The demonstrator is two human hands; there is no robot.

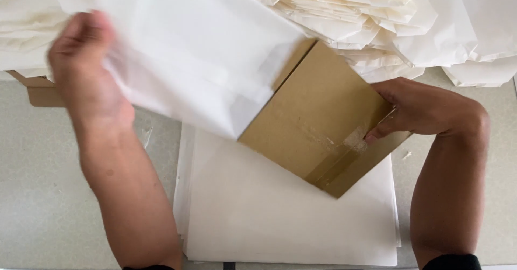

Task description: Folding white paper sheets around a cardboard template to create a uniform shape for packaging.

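Left hand (86,65) raised, blurred, fingers curled closed, right hand (425,108) lower, fingers pinching, both forearms bare

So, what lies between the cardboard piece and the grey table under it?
A flat stack of white paper sheets lies there, under the cardboard piece and on the table, seen in the head view.

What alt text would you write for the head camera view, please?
The left hand lifts a white paper sheet over a flat brown cardboard box gripped by the right hand. Below lies a stack of white sheets; crumpled paper is piled behind.
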